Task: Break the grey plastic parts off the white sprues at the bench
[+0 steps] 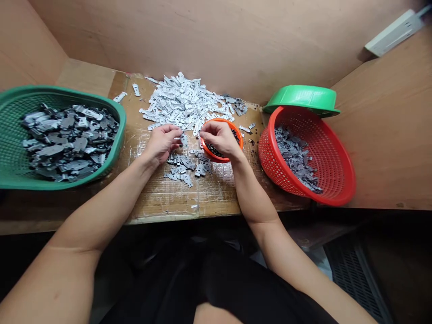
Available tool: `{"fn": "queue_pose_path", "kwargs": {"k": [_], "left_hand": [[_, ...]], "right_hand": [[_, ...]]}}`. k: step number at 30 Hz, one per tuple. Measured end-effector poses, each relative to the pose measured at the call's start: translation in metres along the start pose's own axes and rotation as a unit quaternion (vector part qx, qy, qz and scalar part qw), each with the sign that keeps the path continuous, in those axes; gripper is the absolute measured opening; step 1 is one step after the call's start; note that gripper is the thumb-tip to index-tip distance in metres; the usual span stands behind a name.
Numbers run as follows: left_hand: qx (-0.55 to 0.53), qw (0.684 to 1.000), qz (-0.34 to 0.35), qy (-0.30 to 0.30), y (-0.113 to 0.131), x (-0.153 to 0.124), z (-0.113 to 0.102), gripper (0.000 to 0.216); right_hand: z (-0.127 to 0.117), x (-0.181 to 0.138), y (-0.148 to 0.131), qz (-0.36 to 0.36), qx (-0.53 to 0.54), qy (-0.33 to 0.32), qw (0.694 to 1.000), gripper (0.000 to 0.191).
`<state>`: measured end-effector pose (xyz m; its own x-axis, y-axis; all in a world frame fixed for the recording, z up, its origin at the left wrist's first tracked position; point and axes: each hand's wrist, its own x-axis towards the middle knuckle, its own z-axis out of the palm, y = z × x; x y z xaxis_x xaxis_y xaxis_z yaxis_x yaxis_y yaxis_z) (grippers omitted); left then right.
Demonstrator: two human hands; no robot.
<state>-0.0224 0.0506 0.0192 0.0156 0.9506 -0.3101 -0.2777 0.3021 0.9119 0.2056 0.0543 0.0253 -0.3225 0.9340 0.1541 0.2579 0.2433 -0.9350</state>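
Note:
My left hand [162, 143] is closed in a pinch on a small grey metal plate [183, 140] with holes in it. My right hand [221, 138] is over the left part of an orange bowl [240, 143] of tiny black parts [216, 151], thumb and fingertips pressed together. Whatever those fingertips hold is too small to make out. Below both hands lies a loose group of dark grey metal plates [182, 164]. Just behind them rises a wide heap of bright silver metal pieces [185, 101].
On the left stands a green basket [120, 123] of larger metal parts. At right, a red basket [340, 166] holds grey metal pieces, with a bright green basin [303, 98] behind it. Wooden walls [216, 40] enclose the cardboard-covered table [151, 202]. A white power strip [393, 33] hangs upper right.

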Motion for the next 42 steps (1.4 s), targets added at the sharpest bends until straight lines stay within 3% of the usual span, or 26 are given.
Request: {"fn": "queue_pose_path", "kwargs": {"k": [3,6,14,20,23,27,31,35,38,42], "left_hand": [[-0.023,1.0,-0.001,0.017,-0.001,-0.001,0.002,0.021],[-0.034,0.999,0.003,0.018,0.0,-0.003,0.003,0.02],[-0.047,0.999,0.004,0.013,0.006,-0.005,0.001,0.018],[-0.044,0.999,0.008,0.01,0.005,-0.005,0.001,0.017],[-0.019,1.0,0.002,0.017,0.005,-0.004,0.001,0.018],[0.005,0.999,0.014,0.049,0.009,0.006,-0.008,0.023],[-0.01,0.994,0.049,0.101,0.015,0.022,-0.024,0.028],[-0.016,0.992,0.047,0.113,0.018,0.029,-0.034,0.031],[0.01,0.995,0.041,0.089,0.018,0.028,-0.034,0.039],[0.042,0.996,0.045,0.062,0.017,0.023,-0.032,0.046]], "right_hand": [[0.025,0.001,-0.002,0.019,0.055,-0.018,0.998,0.041],[0.038,0.002,0.002,0.041,0.033,-0.001,0.999,0.043],[0.041,0.007,0.011,0.114,0.06,0.047,0.991,0.041],[0.046,0.007,0.012,0.123,0.069,0.056,0.988,0.037],[0.037,0.006,0.009,0.121,0.034,0.06,0.99,0.031],[0.014,0.006,0.004,0.076,-0.12,0.117,0.983,0.021],[-0.006,0.002,0.004,0.04,-0.28,0.066,0.957,0.02],[-0.029,-0.003,0.006,0.091,-0.395,0.073,0.911,0.019],[-0.038,-0.003,0.006,0.105,-0.396,0.022,0.912,0.017],[-0.026,0.002,0.01,0.042,-0.364,-0.039,0.93,0.017]]}}
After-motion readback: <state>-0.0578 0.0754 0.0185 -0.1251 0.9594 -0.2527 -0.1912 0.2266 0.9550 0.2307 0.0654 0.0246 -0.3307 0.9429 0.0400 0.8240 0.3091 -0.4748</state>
